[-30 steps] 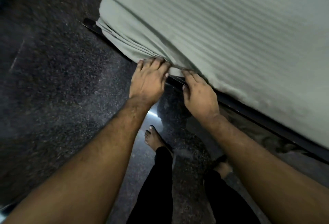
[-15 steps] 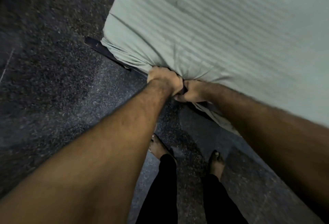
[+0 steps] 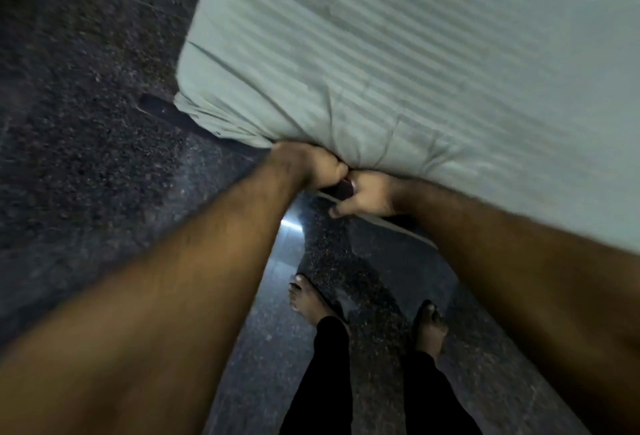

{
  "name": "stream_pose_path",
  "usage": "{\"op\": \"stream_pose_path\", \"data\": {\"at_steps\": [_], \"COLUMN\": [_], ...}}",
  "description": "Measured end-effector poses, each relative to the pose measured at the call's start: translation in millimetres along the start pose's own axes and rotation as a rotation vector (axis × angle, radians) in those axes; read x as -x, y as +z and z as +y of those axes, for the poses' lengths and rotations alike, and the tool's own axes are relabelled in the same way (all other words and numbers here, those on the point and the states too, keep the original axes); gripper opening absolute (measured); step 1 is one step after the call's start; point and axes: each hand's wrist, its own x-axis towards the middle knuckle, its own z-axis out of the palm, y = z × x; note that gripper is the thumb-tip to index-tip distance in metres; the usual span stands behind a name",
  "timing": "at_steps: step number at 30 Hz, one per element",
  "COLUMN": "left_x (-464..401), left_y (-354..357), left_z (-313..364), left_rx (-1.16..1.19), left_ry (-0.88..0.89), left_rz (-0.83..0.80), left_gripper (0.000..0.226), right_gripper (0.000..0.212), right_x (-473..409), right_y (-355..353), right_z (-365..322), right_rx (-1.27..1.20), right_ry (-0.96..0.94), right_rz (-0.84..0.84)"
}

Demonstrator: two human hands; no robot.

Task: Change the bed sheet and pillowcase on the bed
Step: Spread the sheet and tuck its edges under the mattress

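From the head view, compared with a second ago, my fingers no longer lie flat at the mattress edge: both fists are now bunched into the bed sheet [image 3: 398, 64]. My left hand [image 3: 311, 166] curls tight round a fold of it, and my right hand [image 3: 363, 197], touching the left, pinches the cloth just beside it. The one sheet is pale green with faint stripes, stretched over the bed above my grip, creases fanning out from it. Below my grip are my two bare feet on the dark speckled floor [image 3: 86, 123].
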Motion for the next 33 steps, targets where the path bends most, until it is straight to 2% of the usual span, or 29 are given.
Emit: {"op": "stream_pose_path", "data": {"at_steps": [2, 3, 5, 7, 9, 11, 13, 16, 18, 21, 23, 25, 28, 31, 33], "left_x": [27.5, 46.6, 77.5, 101.8, 123.4, 136.4, 132.3, 111.3, 107.5, 105.5, 110.1, 110.2, 110.3, 116.5, 122.0], "left_y": [0.6, 4.3, 1.3, 1.8, 2.3, -0.8, -4.5, -13.6, -16.4, -12.5, 2.0, 18.0, 49.4, 67.6, 63.0], "left_z": [6.2, 11.3, 11.0, -2.2, -26.9, -54.6, -89.4, -136.2, -156.4, -165.0, -165.8, -164.7, -155.6, -152.8, -160.5], "left_rx": [0.021, 0.029, 0.228, 0.413, 0.375, 0.263, 0.163, 0.117, 0.058, -0.083, -0.109, -0.062, 0.074, 0.097, 0.11], "left_ry": [0.038, 0.05, 0.004, -0.136, -0.19, -0.175, -0.165, -0.096, -0.002, 0.179, 0.208, 0.168, 0.04, 0.081, 0.032], "left_rz": [0.26, 0.365, 0.413, 0.444, 0.633, 0.769, 0.762, 0.65, 0.627, 0.71, 0.755, 0.809, 0.882, 0.788, 0.81], "left_gripper": [0.048, 0.044, 0.044, 0.044, 0.043, 0.029, 0.02, 0.032, 0.031, 0.023, 0.024, 0.025, 0.025, 0.033, 0.037], "right_gripper": [0.049, 0.043, 0.051, 0.056, 0.052, 0.035, 0.023, 0.042, 0.042, 0.04, 0.039, 0.032, 0.01, 0.009, 0.008], "right_x": [12.4, 20.4, 43.4, 64.5, 89.3, 109.2, 104.5, 49.0, 6.2, -26.2, -31.1, -33.6, -43.4, -40.2, -33.8], "right_y": [4.1, 9.7, 15.2, 21.5, 29.0, 36.7, 38.8, 31.9, 20.9, 8.4, 6.7, 8.2, 16.1, 33.1, 47.7], "right_z": [-3.1, -2.0, -13.0, -28.7, -54.1, -84.9, -114.1, -132.1, -137.5, -132.0, -131.0, -134.2, -152.6, -170.1, -178.5], "right_rx": [0.038, 0.051, 0.152, 0.221, 0.209, 0.132, 0.062, 0.177, 0.325, 0.544, 0.597, 0.625, 0.53, 0.435, 0.338], "right_ry": [-0.018, -0.026, -0.008, 0.093, 0.151, 0.112, -0.009, -0.228, -0.33, -0.407, -0.471, -0.455, -0.34, -0.151, -0.103], "right_rz": [0.097, 0.161, 0.243, 0.281, 0.329, 0.435, 0.577, 0.738, 0.755, 0.744, 0.743, 0.797, 0.889, 0.947, 0.945]}}
